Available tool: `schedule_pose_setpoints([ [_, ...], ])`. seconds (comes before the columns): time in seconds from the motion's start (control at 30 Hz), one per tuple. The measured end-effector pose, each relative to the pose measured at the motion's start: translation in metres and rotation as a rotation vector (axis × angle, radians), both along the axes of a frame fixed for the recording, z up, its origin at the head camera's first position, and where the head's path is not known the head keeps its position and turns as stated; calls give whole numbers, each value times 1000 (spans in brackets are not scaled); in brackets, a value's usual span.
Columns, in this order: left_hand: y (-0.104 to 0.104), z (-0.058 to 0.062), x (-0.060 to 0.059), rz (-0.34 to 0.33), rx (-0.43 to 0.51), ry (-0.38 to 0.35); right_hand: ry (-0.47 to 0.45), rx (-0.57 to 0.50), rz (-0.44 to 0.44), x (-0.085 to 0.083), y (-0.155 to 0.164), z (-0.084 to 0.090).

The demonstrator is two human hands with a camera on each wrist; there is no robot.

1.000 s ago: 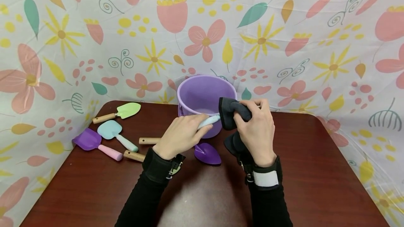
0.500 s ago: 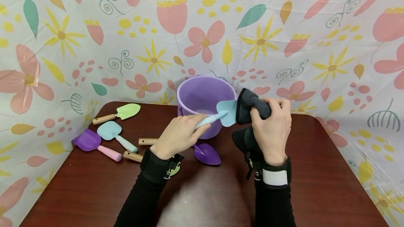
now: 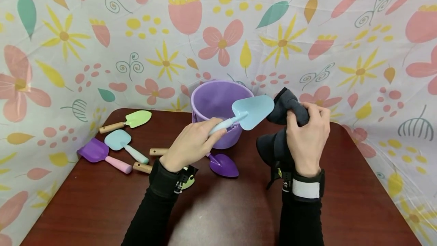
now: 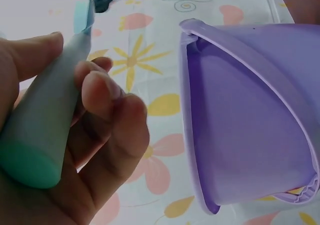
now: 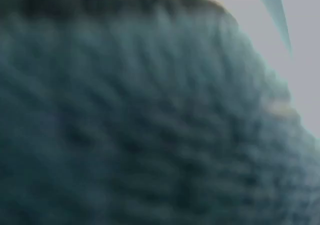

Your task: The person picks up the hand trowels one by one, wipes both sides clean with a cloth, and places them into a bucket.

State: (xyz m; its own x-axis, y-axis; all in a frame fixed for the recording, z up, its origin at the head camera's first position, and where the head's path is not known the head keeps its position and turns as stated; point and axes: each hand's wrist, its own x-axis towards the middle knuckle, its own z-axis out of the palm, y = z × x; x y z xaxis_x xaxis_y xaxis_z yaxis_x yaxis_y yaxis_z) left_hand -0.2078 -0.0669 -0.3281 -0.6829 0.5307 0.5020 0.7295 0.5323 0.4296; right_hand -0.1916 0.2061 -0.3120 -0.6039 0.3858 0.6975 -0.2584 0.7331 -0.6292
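Note:
My left hand [image 3: 191, 143] grips the handle of a light blue garden trowel [image 3: 253, 111], its blade raised in front of the purple bucket [image 3: 218, 98] and pointing right. The left wrist view shows the trowel's handle [image 4: 42, 110] with its green end lying across the palm, thumb on one side and fingers curled on the other. A bunched dark grey cloth [image 3: 290, 107] is pinched in my right hand [image 3: 308, 139], part of it hanging below the fingers. The cloth's edge is right by the blade's tip. Dark cloth [image 5: 150, 120] fills most of the right wrist view.
On the table's left lie a green trowel [image 3: 138, 119] with a wooden handle, a light blue one [image 3: 117, 139] and a purple shovel [image 3: 93, 150] with a pink handle. A purple trowel [image 3: 223, 165] lies before the bucket. A floral sheet [image 3: 222, 10] hangs behind.
My right hand has drawn the cloth rightward off the trowel's blade, which was covered at first and now shows whole. My left hand has stayed nearly in place, keeping its grip on the handle.

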Motion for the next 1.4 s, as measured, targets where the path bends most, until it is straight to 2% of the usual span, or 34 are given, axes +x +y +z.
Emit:
schedule_pose_setpoints([
  [0.17, 1, 1, 1, -22, 52, -39, -61, 23, 87, -4, -2, -4],
  [0.4, 3, -1, 0, -58, 78, -26, -198, -72, 232, -2, -17, -2],
  [0.53, 5, -2, -1, -73, 99, -30, -228, -68, 290, -3, -28, -3],
  [0.63, 8, -2, 0, -86, 121, -12, -205, -62, 353, -2, -33, -4],
  [0.87, 13, -4, 1, -97, 146, 14, -61, -28, 485, -2, -41, -3],
  [1.1, 14, -6, -1, -107, 125, -19, 45, 20, 529, 7, -52, 8],
  [1.27, 13, -8, -4, -115, 110, -37, 81, 20, 597, 14, -57, 17],
  [1.4, 12, -10, -5, -117, 101, -61, 66, -18, 652, 15, -57, 18],
])
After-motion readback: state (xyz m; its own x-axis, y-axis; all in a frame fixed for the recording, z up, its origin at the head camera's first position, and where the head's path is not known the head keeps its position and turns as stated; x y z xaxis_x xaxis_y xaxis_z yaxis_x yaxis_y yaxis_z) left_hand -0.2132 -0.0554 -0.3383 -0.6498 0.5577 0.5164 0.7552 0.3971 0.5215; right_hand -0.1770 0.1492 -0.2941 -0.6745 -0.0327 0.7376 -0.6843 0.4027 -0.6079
